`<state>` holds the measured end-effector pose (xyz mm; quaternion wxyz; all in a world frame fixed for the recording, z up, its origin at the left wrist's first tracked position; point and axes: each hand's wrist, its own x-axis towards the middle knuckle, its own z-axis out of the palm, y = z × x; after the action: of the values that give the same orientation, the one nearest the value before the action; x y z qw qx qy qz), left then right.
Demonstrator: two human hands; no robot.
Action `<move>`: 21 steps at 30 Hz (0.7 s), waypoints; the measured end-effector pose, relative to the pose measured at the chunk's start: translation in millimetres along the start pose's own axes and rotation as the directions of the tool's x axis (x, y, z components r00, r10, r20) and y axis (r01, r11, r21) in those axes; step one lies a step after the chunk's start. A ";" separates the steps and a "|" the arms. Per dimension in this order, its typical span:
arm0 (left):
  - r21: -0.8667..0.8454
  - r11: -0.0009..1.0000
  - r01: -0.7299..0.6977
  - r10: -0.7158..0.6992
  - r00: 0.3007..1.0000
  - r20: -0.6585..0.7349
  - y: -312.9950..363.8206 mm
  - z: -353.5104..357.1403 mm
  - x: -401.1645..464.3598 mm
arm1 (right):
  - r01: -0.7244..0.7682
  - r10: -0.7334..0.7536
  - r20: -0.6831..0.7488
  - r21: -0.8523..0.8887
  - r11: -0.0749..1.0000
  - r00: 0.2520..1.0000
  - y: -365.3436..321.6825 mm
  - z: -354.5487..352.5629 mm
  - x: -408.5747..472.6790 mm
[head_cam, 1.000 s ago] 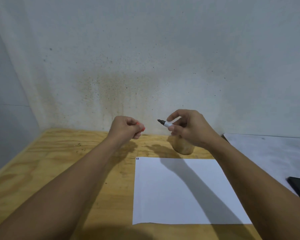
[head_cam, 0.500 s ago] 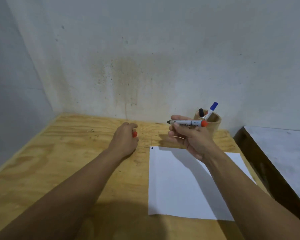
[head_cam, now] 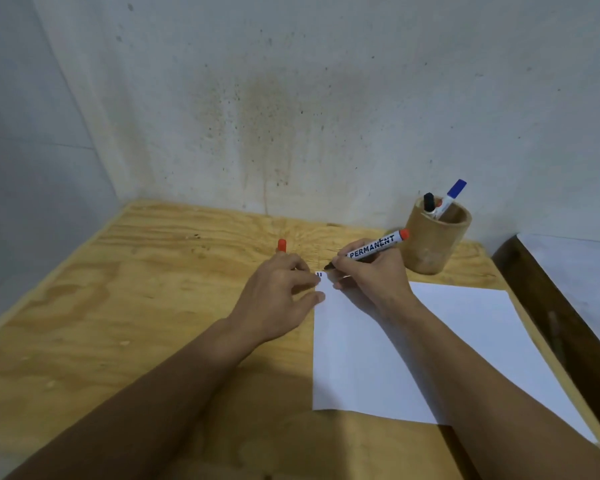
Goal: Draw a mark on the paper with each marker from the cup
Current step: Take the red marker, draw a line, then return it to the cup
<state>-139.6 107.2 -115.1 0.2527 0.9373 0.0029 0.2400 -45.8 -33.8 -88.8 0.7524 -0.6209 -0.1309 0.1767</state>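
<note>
A white sheet of paper (head_cam: 395,358) lies on the plywood table (head_cam: 136,306), with small dark marks (head_cam: 319,274) at its far left corner. My right hand (head_cam: 371,275) grips a white "PERMANENT" marker (head_cam: 374,245) with a red end. Its dark tip touches the paper right beside those marks. My left hand (head_cam: 278,292) rests on the paper's left edge with fingers spread, and a red cap (head_cam: 282,244) sticks up from it on the thumb side. A tan cup (head_cam: 430,247) behind my right hand holds a black marker (head_cam: 429,201) and a blue-capped marker (head_cam: 452,194).
The table sits in a corner of stained grey walls. To the right, past a dark gap (head_cam: 551,306), is a pale grey surface (head_cam: 586,268). The paper's right side reaches near the table's right edge.
My right hand has come down and tipped the marker's point onto the paper's far left corner. My left hand has opened its fingers onto the paper's edge, with the cap still in it.
</note>
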 end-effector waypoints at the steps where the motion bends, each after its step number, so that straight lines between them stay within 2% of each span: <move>1: 0.014 1.000 -0.009 0.008 1.000 0.016 0.1 0.3 0.1 | 0.005 -0.005 0.009 -0.006 1.000 1.000 0.0 0.2 -1.6; 7: 0.091 0.996 -0.023 0.023 1.000 -0.003 -1.2 2.2 0.1 | 0.077 -0.074 0.024 -0.176 0.981 0.997 -2.7 -2.0 -8.0; 21: 0.136 0.991 -0.002 0.005 1.000 -0.021 -0.3 3.1 0.7 | 0.088 -0.088 0.010 -0.252 0.964 0.996 0.4 -4.0 -6.1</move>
<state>-137.6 106.0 -117.3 0.1877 0.9498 0.0204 0.2494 -49.7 -39.9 -89.8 0.6747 -0.7051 -0.1793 0.1247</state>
